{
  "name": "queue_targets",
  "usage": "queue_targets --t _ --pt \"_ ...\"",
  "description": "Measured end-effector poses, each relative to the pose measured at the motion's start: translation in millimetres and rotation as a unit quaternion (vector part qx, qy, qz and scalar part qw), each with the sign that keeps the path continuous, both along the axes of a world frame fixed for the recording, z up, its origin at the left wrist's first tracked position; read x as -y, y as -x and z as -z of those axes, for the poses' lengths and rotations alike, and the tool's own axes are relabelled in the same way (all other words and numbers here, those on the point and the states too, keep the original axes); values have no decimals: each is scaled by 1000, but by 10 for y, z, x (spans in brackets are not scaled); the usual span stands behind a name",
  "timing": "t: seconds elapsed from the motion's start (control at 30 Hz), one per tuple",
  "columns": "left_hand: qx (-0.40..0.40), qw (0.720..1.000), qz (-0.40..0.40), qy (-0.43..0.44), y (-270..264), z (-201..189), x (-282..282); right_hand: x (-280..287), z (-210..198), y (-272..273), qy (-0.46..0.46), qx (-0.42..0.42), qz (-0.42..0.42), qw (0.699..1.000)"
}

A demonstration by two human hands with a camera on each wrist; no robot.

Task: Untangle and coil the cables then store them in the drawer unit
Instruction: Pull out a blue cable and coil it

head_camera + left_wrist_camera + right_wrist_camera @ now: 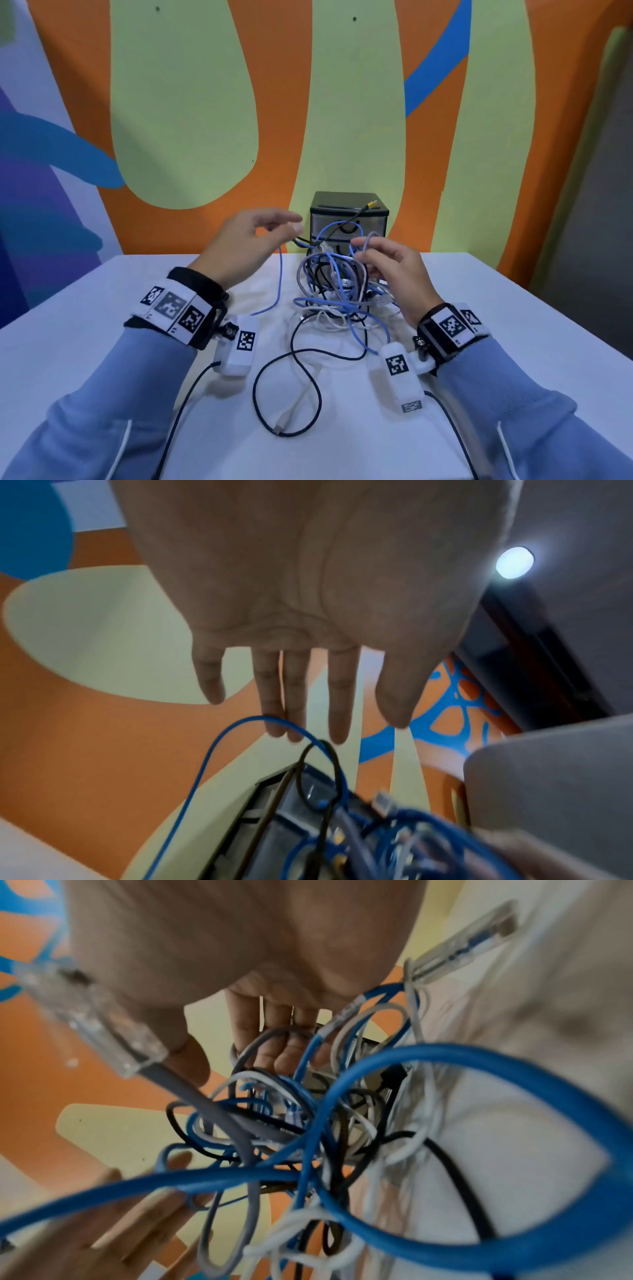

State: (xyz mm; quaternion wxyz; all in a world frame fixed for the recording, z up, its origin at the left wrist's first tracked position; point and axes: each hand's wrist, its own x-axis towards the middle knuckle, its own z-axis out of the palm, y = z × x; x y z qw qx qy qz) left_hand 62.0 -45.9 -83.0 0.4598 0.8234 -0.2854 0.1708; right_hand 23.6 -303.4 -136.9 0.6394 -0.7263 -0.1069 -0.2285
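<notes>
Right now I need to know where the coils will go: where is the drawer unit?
In the head view the drawer unit stands at the table's far edge, centre-right, against the painted wall, directly behind the cable tangle.

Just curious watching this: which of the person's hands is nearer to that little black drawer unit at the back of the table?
Right. The right hand overlaps the drawer unit front, gripping the cable tangle; the left hand hovers open off to its left.
</notes>
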Motion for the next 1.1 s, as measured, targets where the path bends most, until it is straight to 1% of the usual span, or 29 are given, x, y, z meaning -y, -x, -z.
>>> queue_targets --t 0.07,0.13,0.2,0.23,0.3,0.4,0.47,0.53,0.6,0.67,0.73,0.77,0.83,0.93,1.0,1.1 --pt "20 995 -26 -99 -30 78 27 -22 -17 18 -16 -1 -2 1000" --pt "23 985 -58 -160 -93 130 12 -29 -35 19 -47 -6 14 999" --pt "-10 980 -66 -189 -108 143 -39 -15 -55 23 -73 -9 45 996" --pt "-32 981 -52 -185 -107 142 -53 -7 -65 27 -72 -9 63 995" --pt "-57 987 -15 -149 -83 122 -63 7 -70 32 -50 -9 89 995" --pt "-52 997 27 -53 -27 94 -23 41 -53 2 4 11 135 991" --pt "-50 997 59 4 2 88 24 74 -90 21 36 55 174 983" --pt "-58 994 85 42 50 98 92 64 -171 73 39 109 163 980" --pt "-68 991 91 72 71 102 164 7 -238 133 58 166 138 975" --pt "-89 987 85 104 98 96 230 -59 -281 172 111 224 147 957" --pt "-111 982 73 136 110 91 276 -100 -318 203 150 263 157 940" --pt "-119 979 66 148 115 89 290 -113 -331 221 158 272 151 937" --pt "-142 971 76 180 119 89 296 -129 -335 231 182 260 108 942" --pt "-180 954 105 214 128 84 293 -156 -296 212 232 189 17 954" --pt "-187 951 114 216 149 80 304 -153 -266 177 233 169 -2 958" --pt "-187 948 126 223 180 88 326 -142 -218 128 239 166 -14 957"
